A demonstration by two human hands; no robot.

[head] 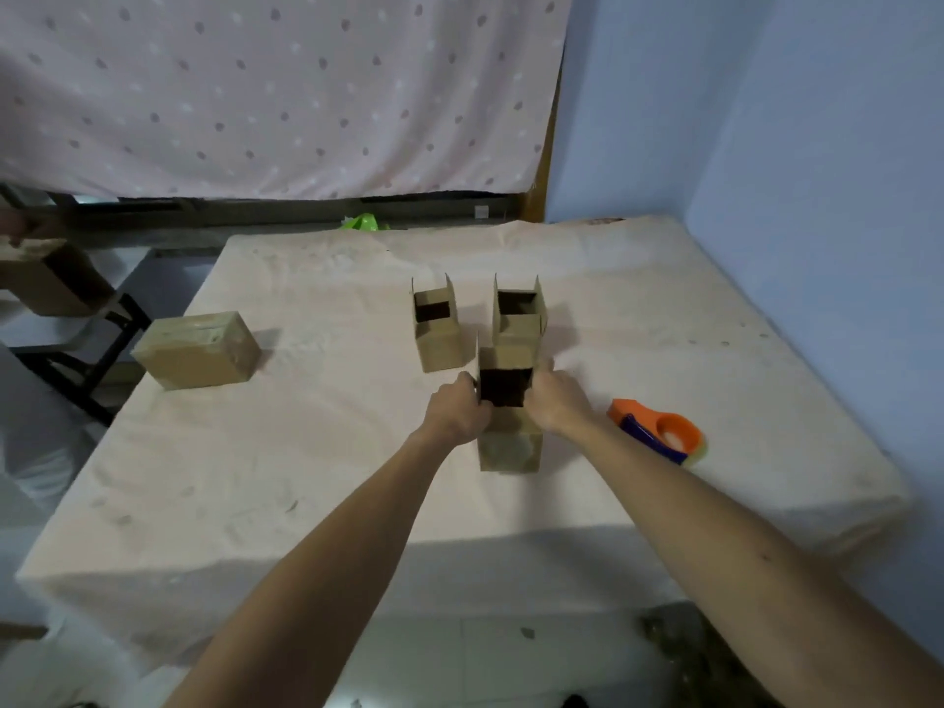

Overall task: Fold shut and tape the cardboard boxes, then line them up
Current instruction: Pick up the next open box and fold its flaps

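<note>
An open cardboard box [511,447] stands upright in the middle of the table, its top flaps up and its dark inside showing. My left hand [459,411] grips its left side flap and my right hand [554,401] grips its right side flap. Behind it stand two more open boxes, one [439,339] to the left and one [518,324] directly behind. A box with its flaps shut [196,357] lies on its side at the table's left edge. An orange tape dispenser [659,434] lies on the table right of my right hand.
The table [306,452] is covered with a pale pink cloth. A blue wall [817,196] runs close along its right side. At the far left another person's hand holds a cardboard box [46,278] above a black-framed stand. A green object [365,223] lies behind the table.
</note>
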